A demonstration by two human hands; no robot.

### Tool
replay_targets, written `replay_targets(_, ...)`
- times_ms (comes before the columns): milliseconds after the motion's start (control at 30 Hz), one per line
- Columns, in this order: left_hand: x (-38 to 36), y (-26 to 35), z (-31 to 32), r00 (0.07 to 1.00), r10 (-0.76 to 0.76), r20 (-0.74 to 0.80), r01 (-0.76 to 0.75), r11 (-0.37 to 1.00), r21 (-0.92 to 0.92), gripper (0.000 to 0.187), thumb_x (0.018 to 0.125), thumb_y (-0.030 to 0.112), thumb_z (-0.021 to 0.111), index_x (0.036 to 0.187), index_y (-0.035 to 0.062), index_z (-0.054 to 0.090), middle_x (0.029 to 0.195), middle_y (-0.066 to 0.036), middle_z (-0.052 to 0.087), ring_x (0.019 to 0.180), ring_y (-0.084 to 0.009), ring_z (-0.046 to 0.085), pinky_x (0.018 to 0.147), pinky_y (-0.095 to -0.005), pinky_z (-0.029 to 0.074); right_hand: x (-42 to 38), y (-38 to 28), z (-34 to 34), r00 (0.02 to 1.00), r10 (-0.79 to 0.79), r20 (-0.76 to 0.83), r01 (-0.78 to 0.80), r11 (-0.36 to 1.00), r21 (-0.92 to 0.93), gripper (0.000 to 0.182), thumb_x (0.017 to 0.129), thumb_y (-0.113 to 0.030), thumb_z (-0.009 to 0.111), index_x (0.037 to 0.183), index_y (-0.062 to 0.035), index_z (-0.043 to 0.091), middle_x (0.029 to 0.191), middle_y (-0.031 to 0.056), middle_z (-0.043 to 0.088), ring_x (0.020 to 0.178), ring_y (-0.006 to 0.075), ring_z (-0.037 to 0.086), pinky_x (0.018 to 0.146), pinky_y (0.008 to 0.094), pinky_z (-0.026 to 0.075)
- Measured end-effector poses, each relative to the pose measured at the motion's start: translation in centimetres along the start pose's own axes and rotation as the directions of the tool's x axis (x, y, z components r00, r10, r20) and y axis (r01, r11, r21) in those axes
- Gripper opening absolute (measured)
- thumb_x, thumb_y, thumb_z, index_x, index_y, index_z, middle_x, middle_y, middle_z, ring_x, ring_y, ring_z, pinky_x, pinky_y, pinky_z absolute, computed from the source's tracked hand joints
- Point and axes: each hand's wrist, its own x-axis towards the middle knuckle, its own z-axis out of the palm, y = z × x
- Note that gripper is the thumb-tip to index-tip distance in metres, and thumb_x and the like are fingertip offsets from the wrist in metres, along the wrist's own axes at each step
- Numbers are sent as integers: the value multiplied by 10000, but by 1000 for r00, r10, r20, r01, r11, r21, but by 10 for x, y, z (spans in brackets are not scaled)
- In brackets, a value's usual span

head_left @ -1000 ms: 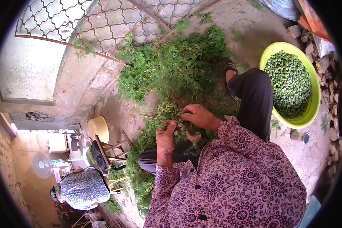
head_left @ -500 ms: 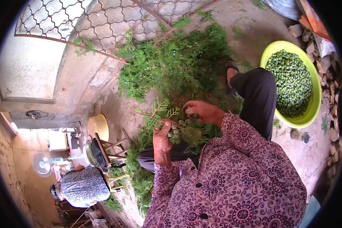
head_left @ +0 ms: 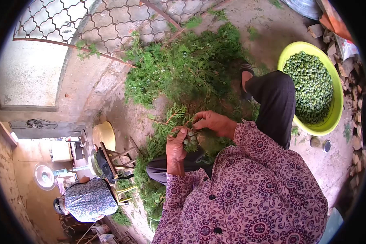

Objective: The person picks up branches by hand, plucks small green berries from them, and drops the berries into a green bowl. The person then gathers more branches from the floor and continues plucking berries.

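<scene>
Bringing your right hand (head_left: 194, 124) back in, you close the little gap to the green sprig (head_left: 173, 116). Now both hands work on it together again. Your left grip (head_left: 183, 133) pinches the sprig up in front of you, with round berries (head_left: 191, 141) close by. Your right fingers touch it, but I can't tell if they pinch. The yellow tub (head_left: 337, 97) sits by your right leg (head_left: 273, 106).

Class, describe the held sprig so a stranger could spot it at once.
Find the big heap of green branches at upper middle. Just below, the left hand grips a sprig with pale round cones, beside the right hand. Unlike the heaped branches, it is held in hand.
</scene>
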Motion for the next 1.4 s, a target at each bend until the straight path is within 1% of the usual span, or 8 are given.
replay_targets(167, 3, -5, -4, 999, 24, -40, -23, 999, 23, 128, 776, 139, 651, 805, 30, 590, 718, -44, 604, 639, -136, 560, 586, -269, 460, 8, 0, -14, 915, -93, -392, 36, 988, -151, 98, 781, -98, 579, 859, -47, 553, 738, 39, 571, 631, 115, 557, 442, 220, 409)
replay_targets(267, 3, 3, 4, 986, 60, -158, -57, 998, 28, 100, 783, 112, 641, 804, 23, 598, 715, -34, 600, 631, -120, 552, 568, -254, 451, 4, -17, -29, 915, -126, -384, 214, 957, 197, 73, 795, -88, 561, 861, -73, 535, 752, 44, 575, 595, 118, 549, 393, 201, 367)
replay_targets(433, 11, -5, -5, 960, 124, -253, -97, 989, 115, 60, 791, 74, 623, 809, 18, 609, 732, -18, 603, 634, -93, 541, 568, -224, 436, -8, -34, -20, 960, -138, -245, 186, 965, 185, 70, 827, -133, 553, 858, -74, 532, 712, 32, 551, 551, 100, 528, 376, 195, 346)
replay_targets(633, 10, -14, 3, 963, 120, -241, -74, 979, 191, 82, 789, 84, 629, 830, 14, 614, 739, -8, 604, 622, -76, 536, 571, -207, 433, -13, -20, 5, 987, -91, -130, 48, 954, -297, 236, 780, -237, 641, 888, -39, 572, 654, 9, 535, 497, 55, 480, 411, 190, 347)
replay_targets(800, 9, -12, 9, 977, 102, -190, -67, 981, 183, 96, 797, 103, 626, 819, 11, 612, 728, -9, 600, 614, -67, 535, 552, -195, 430, 0, -3, 0, 921, -391, 2, 270, 633, -725, 311, 730, -242, 687, 916, -13, 589, 668, 0, 541, 528, 47, 479, 476, 211, 396)
replay_targets(900, 9, -14, 8, 979, 82, -189, -47, 982, 185, 102, 800, 104, 622, 811, 4, 609, 717, -11, 595, 607, -68, 534, 541, -203, 431, -8, -10, 5, 965, -238, -107, 128, 787, -603, 304, 730, -228, 681, 909, -1, 587, 686, 6, 550, 548, 57, 507, 492, 218, 420)
replay_targets(1233, 13, -15, 13, 973, 67, -219, -19, 976, 215, 93, 809, 85, 600, 807, -7, 601, 702, -38, 600, 584, -102, 544, 522, -225, 437, -8, -6, 5, 940, -331, -84, 199, 731, -653, 243, 772, -204, 611, 871, 15, 579, 653, 34, 563, 513, 80, 528, 465, 231, 415)
replay_targets(1400, 12, -9, 10, 985, -77, -151, 76, 997, -13, 105, 808, 80, 595, 843, -19, 596, 751, -67, 606, 622, -146, 573, 568, -262, 481, -8, -8, 2, 988, -128, -83, 113, 980, -163, 160, 813, -147, 570, 892, -10, 544, 650, 23, 524, 479, 54, 453, 410, 191, 327)
